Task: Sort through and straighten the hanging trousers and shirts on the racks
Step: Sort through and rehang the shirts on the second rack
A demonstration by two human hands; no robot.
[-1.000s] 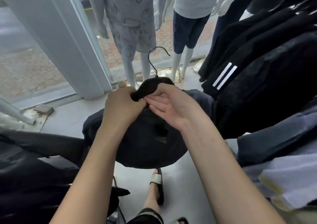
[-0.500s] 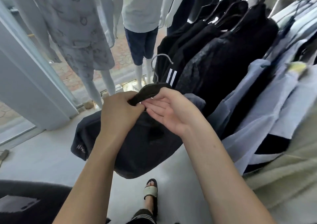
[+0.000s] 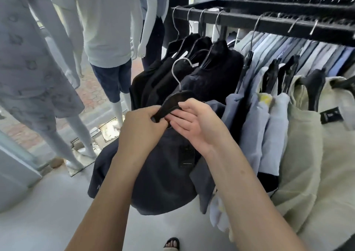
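One closed grip, the left hand (image 3: 142, 133), holds the black silver-hooked hanger (image 3: 172, 101), right hand (image 3: 194, 128) slack, so the navy shirt (image 3: 163, 181) may slip.

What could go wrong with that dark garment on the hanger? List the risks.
1. The dark garment sags bunched below the hanger, which is off the rail. Only the left hand grips the hanger, and the right hand merely touches it, so the garment may slide to the floor.
2. The free hook sits close to the black hanging garments and could snag them.
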